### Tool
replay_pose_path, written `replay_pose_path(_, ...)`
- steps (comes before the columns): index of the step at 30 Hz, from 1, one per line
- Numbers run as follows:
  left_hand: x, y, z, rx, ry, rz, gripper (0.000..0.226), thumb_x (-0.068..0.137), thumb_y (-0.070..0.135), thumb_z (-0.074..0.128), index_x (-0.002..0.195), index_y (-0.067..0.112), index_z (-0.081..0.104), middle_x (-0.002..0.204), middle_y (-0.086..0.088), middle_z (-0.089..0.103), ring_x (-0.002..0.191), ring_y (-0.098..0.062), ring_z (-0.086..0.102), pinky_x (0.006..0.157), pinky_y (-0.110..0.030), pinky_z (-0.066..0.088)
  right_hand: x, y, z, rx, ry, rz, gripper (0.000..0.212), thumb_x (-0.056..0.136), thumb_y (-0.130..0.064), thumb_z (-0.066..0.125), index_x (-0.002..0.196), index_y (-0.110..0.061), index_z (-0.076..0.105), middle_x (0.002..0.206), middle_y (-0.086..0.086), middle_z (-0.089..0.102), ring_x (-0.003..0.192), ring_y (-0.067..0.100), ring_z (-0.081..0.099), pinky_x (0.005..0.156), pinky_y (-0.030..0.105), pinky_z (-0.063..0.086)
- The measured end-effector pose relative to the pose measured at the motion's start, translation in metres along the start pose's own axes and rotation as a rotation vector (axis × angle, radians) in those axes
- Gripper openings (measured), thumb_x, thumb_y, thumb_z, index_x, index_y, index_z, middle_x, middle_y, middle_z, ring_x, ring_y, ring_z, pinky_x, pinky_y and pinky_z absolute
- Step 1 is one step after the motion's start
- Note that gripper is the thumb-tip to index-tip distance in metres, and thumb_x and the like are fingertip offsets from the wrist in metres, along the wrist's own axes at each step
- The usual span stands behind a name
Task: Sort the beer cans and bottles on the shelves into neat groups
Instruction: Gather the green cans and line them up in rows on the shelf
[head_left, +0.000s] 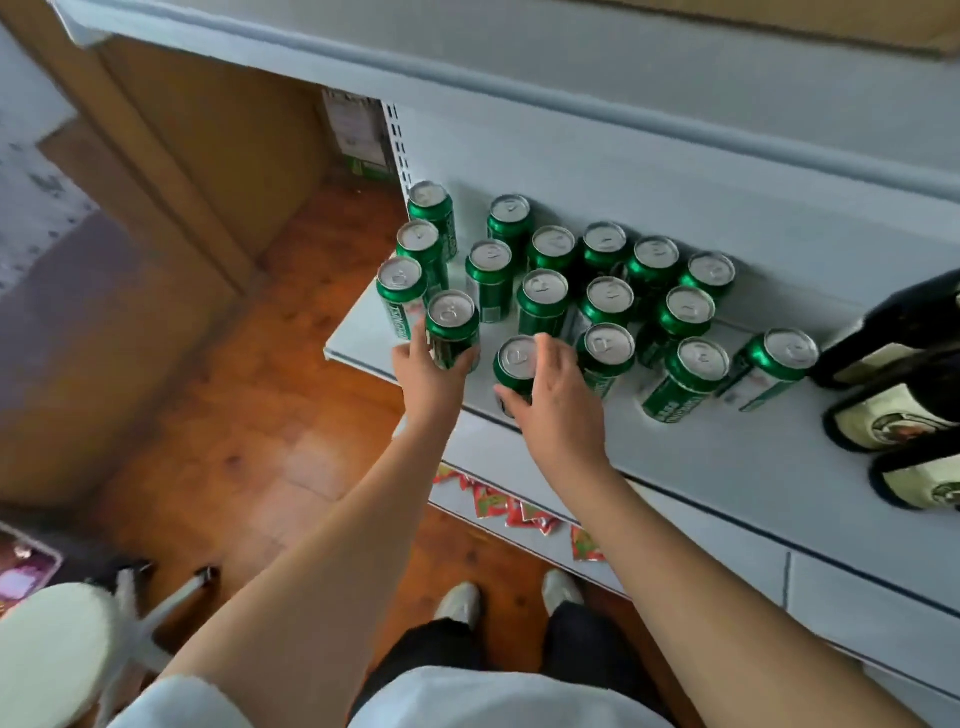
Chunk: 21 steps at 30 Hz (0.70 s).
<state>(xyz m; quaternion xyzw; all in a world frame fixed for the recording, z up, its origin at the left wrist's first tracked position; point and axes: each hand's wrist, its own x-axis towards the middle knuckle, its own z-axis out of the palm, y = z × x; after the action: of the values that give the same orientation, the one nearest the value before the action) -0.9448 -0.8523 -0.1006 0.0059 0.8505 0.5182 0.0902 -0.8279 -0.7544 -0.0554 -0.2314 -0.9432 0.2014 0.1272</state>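
Several green beer cans with silver tops stand on a white shelf (675, 457). My left hand (428, 376) grips one green can (451, 325) at the shelf's front left corner. A second green can (515, 364) beside it is held by my right hand (558, 402), fingers curled round its side. More cans (605, 299) stand in loose rows behind, and two cans (691, 371) (779, 364) sit further right near the front. Dark bottles with cream labels (893, 410) stand at the shelf's right end.
The upper white shelf (467, 67) overhangs the cans. Cardboard boxes (208, 156) stand left of the shelving on a wooden floor (260, 441). Red packets (519, 512) lie on the lower shelf. A white stool (57, 654) is at the lower left.
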Motion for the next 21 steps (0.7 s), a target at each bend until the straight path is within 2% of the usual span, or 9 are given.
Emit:
replay_pose_path(2,0.005,-0.002,-0.002,-0.007,-0.083,-0.024,0.081,0.082,0.033,0.079,0.148,0.027,0.034,0.122,-0.004,0.038,0.114,-0.025,0.052,0.101,-0.032,0.041,0.012,-0.007,0.011,-0.043,0.011,0.046,0.075,0.092,-0.045,0.060,0.147,-0.002,0.032,0.145,0.014,0.041,0.127,0.028,0.049,0.084,0.036,0.054)
replay_pose_path(5,0.002,0.003,-0.013,0.073,-0.170,-0.053,0.086,0.083,0.030,0.078,0.151,0.016,0.028,0.136,-0.010,0.038,0.123,-0.023,0.049,0.105,-0.035,0.042,0.022,-0.010,0.019,-0.104,0.027,0.075,0.077,0.097,-0.038,0.056,0.154,-0.001,0.018,0.160,0.014,0.022,0.146,0.024,0.028,0.108,0.032,0.042)
replay_pose_path(8,-0.023,0.014,-0.030,0.034,-0.090,0.002,0.060,0.088,0.023,0.070,0.140,0.016,0.040,0.130,-0.005,0.046,0.115,-0.017,0.053,0.100,-0.039,0.049,0.014,-0.015,0.006,-0.102,0.122,0.030,0.071,0.097,-0.033,0.059,0.151,0.000,0.027,0.161,0.014,0.020,0.147,0.025,0.025,0.116,0.032,0.033)
replay_pose_path(11,-0.070,0.037,-0.034,-0.038,0.021,0.271,0.030,0.092,0.013,0.057,0.120,0.021,0.051,0.115,0.002,0.053,0.101,-0.011,0.055,0.090,-0.040,0.053,-0.009,-0.007,-0.030,0.019,0.347,0.035,0.058,0.098,-0.030,0.055,0.147,-0.003,0.038,0.158,0.012,0.027,0.145,0.026,0.030,0.114,0.033,0.033)
replay_pose_path(13,-0.113,0.059,-0.019,-0.061,-0.109,0.441,0.027,0.093,0.013,0.055,0.116,0.025,0.052,0.112,0.006,0.053,0.102,-0.011,0.057,0.083,-0.041,0.054,-0.033,0.017,-0.067,0.067,0.542,0.172,0.054,0.099,-0.030,0.055,0.144,-0.004,0.043,0.157,0.012,0.032,0.144,0.026,0.032,0.115,0.034,0.034)
replay_pose_path(15,-0.164,0.081,0.012,-0.074,-0.355,0.551,0.027,0.095,0.020,0.055,0.120,0.028,0.052,0.119,0.012,0.050,0.107,-0.011,0.057,0.082,-0.040,0.056,-0.063,0.057,-0.115,0.050,0.725,0.302,0.052,0.098,-0.031,0.055,0.141,-0.004,0.046,0.154,0.014,0.036,0.143,0.026,0.035,0.114,0.036,0.036)
replay_pose_path(17,-0.221,0.102,0.054,-0.040,-0.580,0.722,0.033,0.096,0.032,0.053,0.129,0.028,0.049,0.124,0.015,0.047,0.114,-0.009,0.055,0.088,-0.031,0.052,-0.101,0.104,-0.169,0.006,0.818,0.417,0.053,0.099,-0.034,0.053,0.143,-0.006,0.044,0.154,0.012,0.037,0.143,0.023,0.034,0.115,0.035,0.034)
replay_pose_path(19,-0.285,0.120,0.100,-0.001,-0.754,0.891,0.044,0.096,0.041,0.050,0.138,0.028,0.044,0.129,0.016,0.044,0.118,-0.006,0.050,0.086,-0.022,0.045,-0.149,0.153,-0.224,-0.042,0.882,0.524,0.056,0.100,-0.038,0.050,0.147,-0.009,0.039,0.154,0.010,0.036,0.144,0.020,0.032,0.116,0.033,0.032)
replay_pose_path(21,-0.350,0.133,0.144,0.032,-0.891,0.954,0.051,0.096,0.045,0.051,0.143,0.030,0.039,0.131,0.016,0.041,0.123,-0.004,0.045,0.084,-0.016,0.038,-0.206,0.200,-0.270,-0.060,0.941,0.603,0.059,0.100,-0.041,0.049,0.149,-0.012,0.035,0.155,0.007,0.034,0.145,0.018,0.029,0.117,0.031,0.029)
